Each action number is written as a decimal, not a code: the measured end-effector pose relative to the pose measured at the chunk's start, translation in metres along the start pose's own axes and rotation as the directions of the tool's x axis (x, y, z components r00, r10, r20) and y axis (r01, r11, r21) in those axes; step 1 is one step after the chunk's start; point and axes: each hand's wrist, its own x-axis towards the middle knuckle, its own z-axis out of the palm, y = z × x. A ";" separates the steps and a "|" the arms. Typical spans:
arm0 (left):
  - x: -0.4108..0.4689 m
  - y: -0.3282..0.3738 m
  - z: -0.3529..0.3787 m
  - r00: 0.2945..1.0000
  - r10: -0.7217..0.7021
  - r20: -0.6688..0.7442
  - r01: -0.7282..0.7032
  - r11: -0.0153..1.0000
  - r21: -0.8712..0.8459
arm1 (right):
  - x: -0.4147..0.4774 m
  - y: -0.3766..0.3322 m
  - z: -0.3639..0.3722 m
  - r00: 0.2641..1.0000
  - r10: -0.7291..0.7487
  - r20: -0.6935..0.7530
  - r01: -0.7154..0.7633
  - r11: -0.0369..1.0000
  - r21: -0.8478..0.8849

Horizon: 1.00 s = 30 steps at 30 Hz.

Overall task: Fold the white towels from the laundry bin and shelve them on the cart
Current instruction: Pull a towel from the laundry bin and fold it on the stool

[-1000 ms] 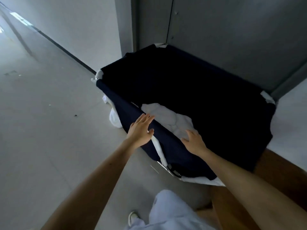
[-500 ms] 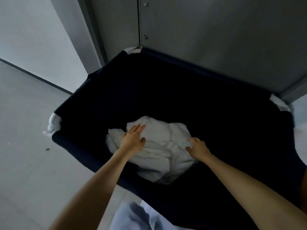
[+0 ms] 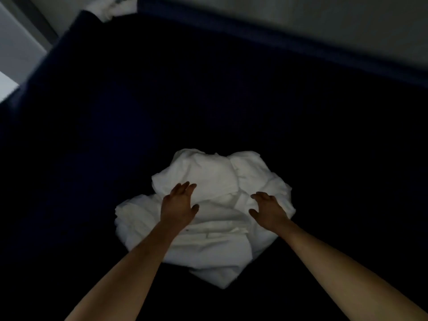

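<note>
Inside the bin [image 3: 92,117], the left hand [image 3: 179,203] and right hand [image 3: 269,210] rest on the towels [image 3: 208,172], fingers spread, gripping nothing.

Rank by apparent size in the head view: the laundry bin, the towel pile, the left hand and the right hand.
1. laundry bin, filling nearly the whole view.
2. towel pile.
3. left hand and right hand: they look alike, so I do not rank them.

Blurred grey wall [image 3: 301,12] at top
</note>
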 end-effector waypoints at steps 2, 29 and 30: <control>0.026 -0.019 0.022 0.997 -0.062 0.044 0.064 0.996 -0.054 | 0.026 0.001 0.018 1.000 0.019 0.004 -0.019 1.000 0.000; 0.118 -0.143 0.148 0.987 -0.087 -0.133 0.070 0.990 -0.124 | 0.160 -0.069 0.130 0.989 -0.117 0.095 0.119 0.993 -0.014; 0.119 -0.141 0.149 0.974 -0.063 -0.218 0.018 0.980 -0.200 | 0.159 -0.070 0.128 0.988 -0.124 0.090 0.125 0.992 -0.009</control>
